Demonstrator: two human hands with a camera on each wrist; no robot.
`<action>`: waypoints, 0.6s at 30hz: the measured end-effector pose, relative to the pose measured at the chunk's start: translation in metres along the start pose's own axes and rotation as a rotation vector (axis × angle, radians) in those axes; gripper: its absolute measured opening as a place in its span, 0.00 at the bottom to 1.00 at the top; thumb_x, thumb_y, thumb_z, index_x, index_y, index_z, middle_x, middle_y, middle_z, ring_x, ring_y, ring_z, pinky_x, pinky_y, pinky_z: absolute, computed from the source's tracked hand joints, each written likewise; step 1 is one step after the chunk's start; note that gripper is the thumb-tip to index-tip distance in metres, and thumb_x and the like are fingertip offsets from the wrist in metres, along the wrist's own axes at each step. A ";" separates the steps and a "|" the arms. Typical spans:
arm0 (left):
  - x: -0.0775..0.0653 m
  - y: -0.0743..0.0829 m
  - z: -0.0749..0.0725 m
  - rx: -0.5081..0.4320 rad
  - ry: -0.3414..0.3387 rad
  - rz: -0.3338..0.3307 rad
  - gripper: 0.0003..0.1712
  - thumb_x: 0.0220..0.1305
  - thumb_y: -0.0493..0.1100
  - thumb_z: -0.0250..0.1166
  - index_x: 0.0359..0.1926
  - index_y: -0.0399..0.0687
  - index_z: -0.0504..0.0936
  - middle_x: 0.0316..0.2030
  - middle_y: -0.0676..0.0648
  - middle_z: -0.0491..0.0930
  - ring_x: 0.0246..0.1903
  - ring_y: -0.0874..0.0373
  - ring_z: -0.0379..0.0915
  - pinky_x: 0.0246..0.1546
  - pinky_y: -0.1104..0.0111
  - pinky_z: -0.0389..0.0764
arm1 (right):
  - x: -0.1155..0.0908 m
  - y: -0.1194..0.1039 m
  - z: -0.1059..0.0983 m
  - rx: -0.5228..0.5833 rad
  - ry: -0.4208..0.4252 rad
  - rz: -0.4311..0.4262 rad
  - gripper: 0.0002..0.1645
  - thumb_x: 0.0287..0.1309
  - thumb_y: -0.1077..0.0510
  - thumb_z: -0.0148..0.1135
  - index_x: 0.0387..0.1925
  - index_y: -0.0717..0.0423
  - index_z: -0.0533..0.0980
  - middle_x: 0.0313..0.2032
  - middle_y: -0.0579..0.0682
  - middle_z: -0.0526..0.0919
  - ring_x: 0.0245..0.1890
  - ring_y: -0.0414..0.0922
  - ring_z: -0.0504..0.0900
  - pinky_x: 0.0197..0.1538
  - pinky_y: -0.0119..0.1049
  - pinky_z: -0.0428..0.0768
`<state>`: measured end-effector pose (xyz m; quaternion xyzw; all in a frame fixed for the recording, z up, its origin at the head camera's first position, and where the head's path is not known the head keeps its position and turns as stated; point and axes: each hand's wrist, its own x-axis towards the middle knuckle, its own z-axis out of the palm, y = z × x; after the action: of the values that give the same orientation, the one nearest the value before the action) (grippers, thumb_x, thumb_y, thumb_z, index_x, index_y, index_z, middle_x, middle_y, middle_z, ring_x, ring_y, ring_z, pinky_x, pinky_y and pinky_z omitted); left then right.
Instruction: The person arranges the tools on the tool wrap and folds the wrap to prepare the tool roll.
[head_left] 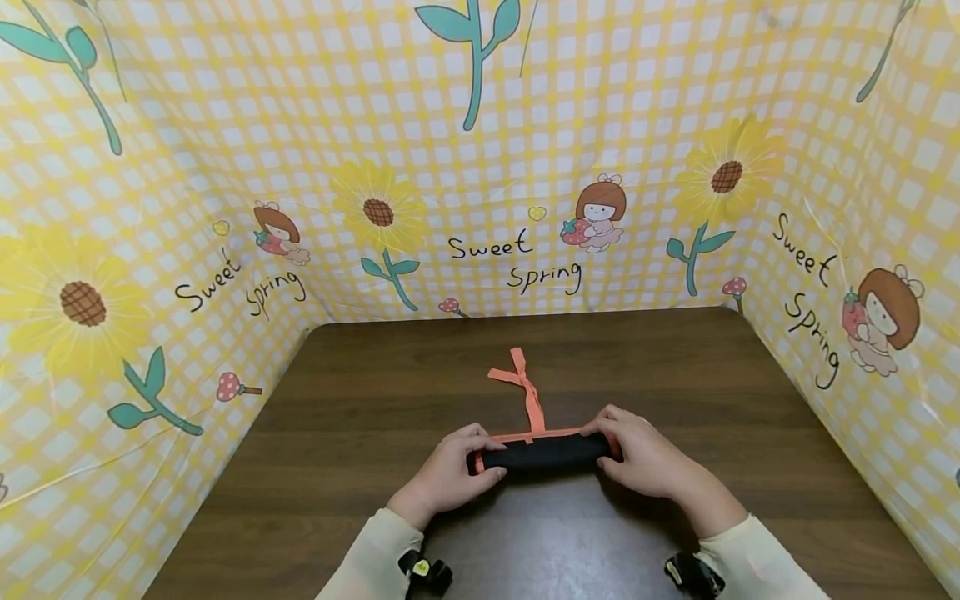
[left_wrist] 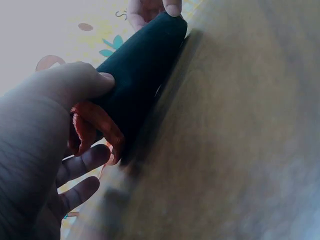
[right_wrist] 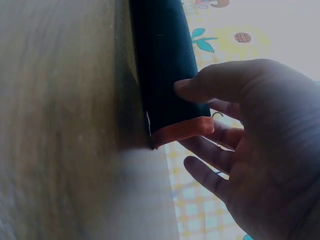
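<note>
A black fabric roll with orange trim (head_left: 551,454) lies crosswise on the wooden table. My left hand (head_left: 450,471) grips its left end, thumb on the near side and fingers over the top. At the opposite end, my right hand (head_left: 641,450) holds it between thumb and fingers. An orange ribbon (head_left: 533,404) runs from the roll's far edge toward the back, splitting into two loose tails. The left wrist view shows folded orange trim (left_wrist: 107,125) at the rolled end. In the right wrist view, an orange band (right_wrist: 182,131) edges the other end.
The brown wooden table (head_left: 360,375) stretches out around the roll. Yellow checked sheeting (head_left: 480,183) with printed flowers and lettering stands along the back and both sides. Each wrist wears a small black camera, one of them (head_left: 426,571) near the left sleeve.
</note>
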<state>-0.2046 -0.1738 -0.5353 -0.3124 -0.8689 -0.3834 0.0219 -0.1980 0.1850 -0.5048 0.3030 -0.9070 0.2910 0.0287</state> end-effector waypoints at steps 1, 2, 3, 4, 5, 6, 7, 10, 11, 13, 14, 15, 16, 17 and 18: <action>0.000 -0.001 0.000 -0.003 -0.003 0.002 0.14 0.66 0.52 0.75 0.52 0.65 0.88 0.42 0.63 0.78 0.41 0.64 0.76 0.42 0.66 0.79 | 0.000 0.000 0.000 0.001 -0.006 0.003 0.25 0.61 0.61 0.73 0.59 0.42 0.82 0.46 0.37 0.75 0.33 0.39 0.69 0.46 0.47 0.68; 0.000 -0.001 0.000 -0.003 -0.004 0.006 0.13 0.67 0.52 0.73 0.52 0.65 0.88 0.42 0.64 0.79 0.42 0.64 0.76 0.43 0.66 0.79 | 0.000 0.000 0.000 0.008 -0.013 0.007 0.24 0.62 0.61 0.72 0.59 0.43 0.82 0.45 0.36 0.75 0.31 0.39 0.69 0.45 0.46 0.68; 0.000 -0.002 0.000 -0.003 -0.002 0.005 0.12 0.68 0.52 0.73 0.52 0.65 0.88 0.43 0.64 0.80 0.42 0.64 0.77 0.44 0.66 0.79 | 0.000 0.001 0.000 0.014 -0.020 0.012 0.23 0.64 0.60 0.71 0.59 0.44 0.82 0.43 0.36 0.76 0.30 0.38 0.69 0.44 0.44 0.69; 0.000 -0.002 0.000 -0.007 0.002 0.004 0.12 0.69 0.51 0.72 0.52 0.65 0.87 0.43 0.64 0.81 0.42 0.64 0.77 0.44 0.65 0.79 | 0.000 0.001 0.000 0.024 -0.026 0.018 0.21 0.65 0.60 0.71 0.58 0.45 0.82 0.42 0.36 0.76 0.30 0.37 0.69 0.44 0.43 0.71; 0.000 -0.002 0.001 -0.012 0.005 0.001 0.11 0.69 0.51 0.72 0.51 0.65 0.87 0.42 0.63 0.81 0.40 0.64 0.77 0.43 0.65 0.79 | 0.000 0.001 0.000 0.034 -0.029 0.023 0.20 0.65 0.59 0.70 0.57 0.46 0.81 0.40 0.36 0.76 0.30 0.37 0.70 0.43 0.41 0.71; 0.000 -0.002 0.001 -0.016 0.010 -0.003 0.10 0.69 0.50 0.71 0.50 0.66 0.86 0.41 0.64 0.82 0.39 0.63 0.77 0.43 0.65 0.79 | 0.000 0.001 0.000 0.048 -0.031 0.027 0.18 0.66 0.59 0.70 0.56 0.46 0.80 0.38 0.37 0.75 0.31 0.37 0.70 0.42 0.40 0.72; 0.000 -0.002 0.001 -0.016 0.017 -0.007 0.09 0.69 0.49 0.71 0.49 0.67 0.85 0.40 0.63 0.81 0.38 0.63 0.76 0.42 0.65 0.79 | 0.000 0.001 0.000 0.061 -0.032 0.029 0.17 0.66 0.59 0.70 0.55 0.47 0.80 0.37 0.38 0.75 0.31 0.37 0.71 0.42 0.39 0.73; -0.001 -0.002 0.001 -0.027 0.024 -0.024 0.08 0.69 0.48 0.72 0.46 0.68 0.84 0.36 0.63 0.80 0.34 0.63 0.74 0.37 0.66 0.78 | 0.000 0.001 0.001 0.084 -0.022 0.031 0.15 0.65 0.60 0.70 0.51 0.46 0.78 0.35 0.39 0.73 0.32 0.37 0.72 0.40 0.36 0.73; -0.001 -0.002 0.001 -0.028 0.026 -0.022 0.08 0.69 0.48 0.72 0.45 0.68 0.84 0.35 0.63 0.79 0.33 0.63 0.74 0.36 0.67 0.77 | 0.000 0.001 0.001 0.083 -0.017 0.029 0.14 0.65 0.60 0.70 0.50 0.46 0.78 0.35 0.40 0.73 0.32 0.37 0.72 0.40 0.36 0.73; 0.000 -0.002 0.001 -0.035 0.029 -0.007 0.07 0.69 0.47 0.72 0.44 0.67 0.84 0.37 0.62 0.79 0.34 0.63 0.74 0.36 0.67 0.78 | 0.000 0.002 0.001 0.077 -0.008 0.021 0.13 0.65 0.60 0.70 0.49 0.46 0.79 0.37 0.40 0.72 0.32 0.37 0.71 0.39 0.35 0.72; 0.000 -0.001 0.001 -0.039 0.030 -0.003 0.07 0.69 0.47 0.72 0.44 0.67 0.84 0.38 0.62 0.79 0.35 0.63 0.75 0.36 0.68 0.78 | 0.000 0.002 0.002 0.074 -0.004 0.017 0.13 0.65 0.60 0.70 0.49 0.46 0.79 0.38 0.39 0.72 0.33 0.37 0.71 0.39 0.35 0.72; 0.000 -0.001 0.001 -0.043 0.032 0.004 0.06 0.69 0.47 0.71 0.44 0.66 0.84 0.39 0.62 0.79 0.35 0.63 0.75 0.36 0.68 0.78 | 0.000 0.002 0.002 0.073 -0.003 0.017 0.12 0.66 0.60 0.70 0.48 0.46 0.80 0.37 0.40 0.72 0.32 0.37 0.71 0.39 0.35 0.72; 0.000 -0.001 0.001 -0.044 0.036 0.011 0.06 0.69 0.47 0.71 0.44 0.65 0.85 0.40 0.61 0.79 0.36 0.64 0.75 0.36 0.68 0.79 | 0.000 0.002 0.002 0.076 0.000 0.015 0.11 0.66 0.60 0.70 0.48 0.47 0.80 0.36 0.40 0.72 0.32 0.37 0.71 0.39 0.35 0.72; 0.000 -0.001 0.001 -0.040 0.037 0.014 0.06 0.70 0.47 0.71 0.45 0.65 0.85 0.41 0.61 0.79 0.36 0.64 0.76 0.36 0.69 0.79 | 0.001 0.002 0.002 0.079 0.000 0.020 0.11 0.66 0.60 0.70 0.48 0.47 0.80 0.36 0.40 0.72 0.33 0.37 0.71 0.39 0.35 0.72; 0.001 -0.001 0.001 -0.038 0.037 0.015 0.06 0.70 0.47 0.71 0.45 0.65 0.85 0.42 0.61 0.79 0.37 0.63 0.76 0.36 0.68 0.79 | 0.001 0.002 0.002 0.084 -0.002 0.024 0.10 0.67 0.60 0.70 0.48 0.47 0.80 0.35 0.40 0.72 0.33 0.38 0.71 0.40 0.36 0.72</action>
<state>-0.2057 -0.1735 -0.5366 -0.3121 -0.8585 -0.4054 0.0349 -0.1995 0.1848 -0.5075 0.2935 -0.8976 0.3288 0.0114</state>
